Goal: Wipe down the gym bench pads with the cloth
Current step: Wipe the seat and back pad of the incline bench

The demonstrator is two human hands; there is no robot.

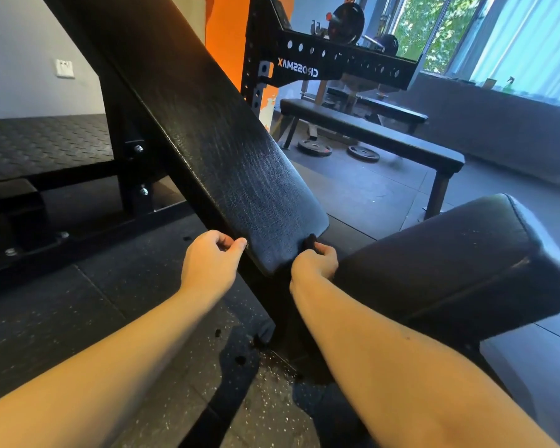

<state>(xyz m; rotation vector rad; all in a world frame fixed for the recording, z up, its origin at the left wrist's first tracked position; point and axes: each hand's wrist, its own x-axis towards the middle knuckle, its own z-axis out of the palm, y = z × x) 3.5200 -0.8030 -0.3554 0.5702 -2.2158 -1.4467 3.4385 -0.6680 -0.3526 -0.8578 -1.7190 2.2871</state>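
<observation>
Cloth (311, 241) — only a dark scrap shows — is bunched in the right hand (314, 263), fingers curled tight around it at the bottom edge of the tilted back pad (227, 150). At that pad's lower left corner the left hand (207, 263) is curled, thumb tip touching the edge, holding nothing visible. Just right of the back pad sits the seat pad (450, 263). With so little cloth exposed, knuckles rather than fabric may rub the cracked vinyl.
</observation>
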